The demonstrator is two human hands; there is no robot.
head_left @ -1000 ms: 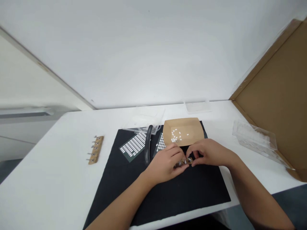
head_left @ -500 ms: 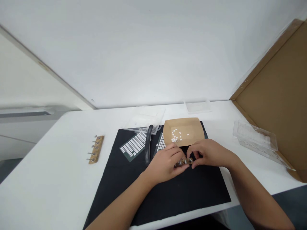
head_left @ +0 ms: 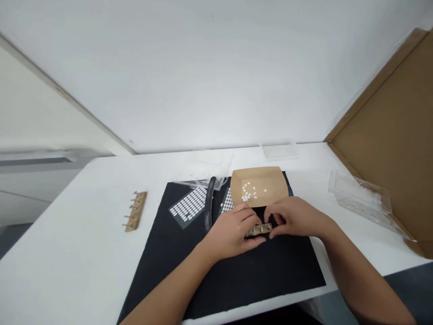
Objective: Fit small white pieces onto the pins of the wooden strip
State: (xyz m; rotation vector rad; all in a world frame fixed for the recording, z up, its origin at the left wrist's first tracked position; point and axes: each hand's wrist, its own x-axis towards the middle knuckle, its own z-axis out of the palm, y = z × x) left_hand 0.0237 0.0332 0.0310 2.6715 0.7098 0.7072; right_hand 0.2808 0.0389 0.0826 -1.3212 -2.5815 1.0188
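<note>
My left hand (head_left: 235, 229) grips a short wooden strip with metal pegs (head_left: 257, 230) from its left side, fingers along the back and thumb in front. Curled around the strip's right end are the thumb and fingers of my right hand (head_left: 291, 217). The strip is low over a black mat (head_left: 257, 280), its left part hidden by my left fingers. Just behind both hands lies a brown paper tray (head_left: 270, 178) holding loose white oval pieces (head_left: 248, 194). To the left are two dark cards with rows of white ovals (head_left: 191, 205); the second is partly covered.
A black curved bar (head_left: 208, 210) lies across the mat. Another pegged wooden strip (head_left: 135, 211) rests on the white table (head_left: 81, 253). Clear plastic boxes (head_left: 365, 198) stand right, before a cardboard panel (head_left: 389, 135). Clear plastic packaging (head_left: 203, 167) and a clear lid (head_left: 279, 151) lie behind.
My left thumb has drawn back slightly toward me and left, showing more of the wooden strip's front. My right hand has barely moved, and the other things stay put.
</note>
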